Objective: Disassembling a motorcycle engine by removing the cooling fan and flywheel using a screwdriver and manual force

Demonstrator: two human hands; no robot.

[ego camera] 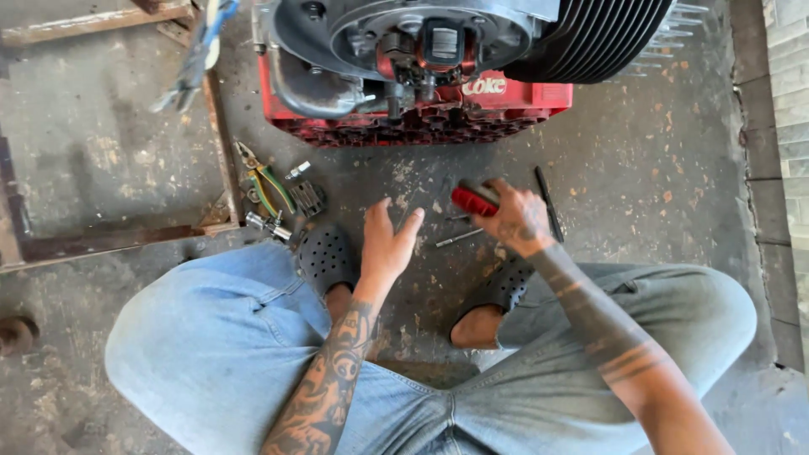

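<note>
I squat on a stained concrete floor in blue jeans and black perforated clogs. My right hand (516, 221) grips a red-handled screwdriver (474, 200) low over the floor. My left hand (386, 244) hovers open beside it with fingers spread and holds nothing. A thin metal rod (459, 238) lies on the floor between the two hands. In front of me an engine (438, 38) with black cooling fins rests on a red plastic crate (421, 118).
Green-handled pliers (268, 184), a socket (268, 224) and small metal parts lie left of my left foot. A black slender tool (549, 202) lies right of my right hand. A rusty metal frame (126, 236) borders the left side. Grey brick paving runs along the right edge.
</note>
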